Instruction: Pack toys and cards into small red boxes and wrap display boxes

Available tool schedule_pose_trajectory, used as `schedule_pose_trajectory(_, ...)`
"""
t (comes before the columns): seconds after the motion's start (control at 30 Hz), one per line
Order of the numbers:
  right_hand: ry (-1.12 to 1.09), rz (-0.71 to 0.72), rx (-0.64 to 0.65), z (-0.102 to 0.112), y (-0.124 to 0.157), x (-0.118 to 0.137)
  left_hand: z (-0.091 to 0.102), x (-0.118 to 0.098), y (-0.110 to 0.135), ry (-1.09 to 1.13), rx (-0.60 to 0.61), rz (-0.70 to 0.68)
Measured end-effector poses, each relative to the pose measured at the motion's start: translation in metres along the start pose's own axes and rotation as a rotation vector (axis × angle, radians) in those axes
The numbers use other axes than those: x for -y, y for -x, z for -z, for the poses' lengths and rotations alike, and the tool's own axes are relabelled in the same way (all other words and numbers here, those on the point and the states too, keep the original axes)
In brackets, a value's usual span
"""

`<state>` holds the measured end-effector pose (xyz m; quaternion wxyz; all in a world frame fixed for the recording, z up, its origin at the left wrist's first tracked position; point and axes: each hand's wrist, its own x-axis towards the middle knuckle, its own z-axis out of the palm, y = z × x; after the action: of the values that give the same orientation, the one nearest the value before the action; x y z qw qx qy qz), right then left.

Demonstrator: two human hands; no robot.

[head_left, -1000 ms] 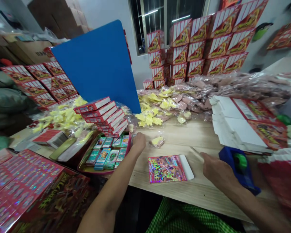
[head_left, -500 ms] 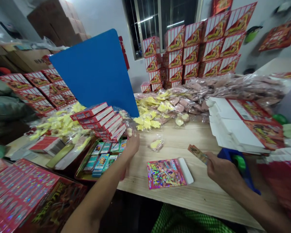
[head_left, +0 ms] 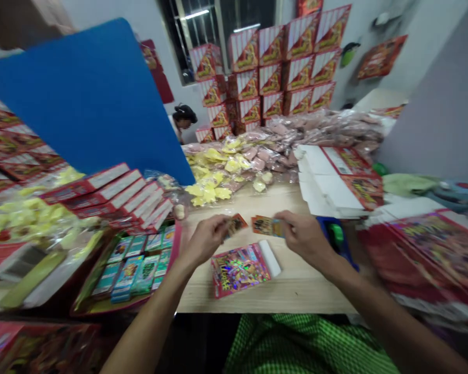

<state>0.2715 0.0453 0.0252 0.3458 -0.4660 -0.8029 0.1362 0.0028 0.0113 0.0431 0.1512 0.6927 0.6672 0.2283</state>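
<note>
My left hand (head_left: 206, 238) is closed in a pinch at the middle of the table, with a dark orange-edged card (head_left: 237, 223) at its fingertips. Facing it, my right hand (head_left: 303, 238) grips a few overlapping printed cards (head_left: 263, 226) between thumb and fingers. The two sets of cards are close but apart. Just below them a shiny red and purple printed box (head_left: 239, 270) lies flat, its white end flap (head_left: 270, 258) open to the right.
Left stands a tray (head_left: 76, 304) of teal card packs, with stacked red boxes (head_left: 113, 195) behind it. Bagged yellow pieces (head_left: 208, 187) and pinkish bags (head_left: 315, 127) are heaped at the back. Flat cartons (head_left: 327, 179) and a blue tape dispenser (head_left: 345, 252) lie right. A person (head_left: 183, 122) is beyond.
My left hand has come from beside the stacked boxes to the centre and now has a card. My right hand has moved inward with its cards. The small bagged yellow piece is no longer visible.
</note>
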Motion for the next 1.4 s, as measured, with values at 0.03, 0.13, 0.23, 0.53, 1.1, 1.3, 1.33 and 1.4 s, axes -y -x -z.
schedule_pose_trajectory(0.03, -0.038, 0.009, 0.064, 0.001, -0.006, 0.008, -0.008, -0.011, 0.006, 0.174, 0.070, -0.045)
schedule_pose_trajectory(0.13, -0.255, 0.046, 0.294, 0.004, -0.014, 0.026, -0.030, -0.032, 0.018, 0.613, 0.073, -0.009)
schedule_pose_trajectory(0.23, -0.445, 0.008, 0.337, 0.003, -0.006, 0.032, -0.044, -0.038, 0.022, 0.707, 0.010, 0.113)
schedule_pose_trajectory(0.53, -0.196, -0.188, 0.032, -0.004, 0.020, -0.013, -0.062, -0.031, 0.036, 0.002, 0.022, 0.027)
schedule_pose_trajectory(1.1, -0.137, 0.158, -0.086, 0.033, 0.030, 0.047, -0.065, -0.056, 0.066, 0.237, -0.142, 0.031)
schedule_pose_trajectory(1.3, -0.079, 0.084, -0.091, 0.035, 0.032, 0.022, -0.077, -0.064, 0.051, 0.284, -0.139, 0.158)
schedule_pose_trajectory(1.33, -0.063, 0.072, -0.080, 0.032, 0.032, 0.016, -0.078, -0.061, 0.041, 0.252, -0.146, 0.198)
schedule_pose_trajectory(1.4, -0.038, 0.045, -0.055, 0.025, 0.032, 0.005, -0.076, -0.045, 0.015, 0.168, -0.199, 0.332)
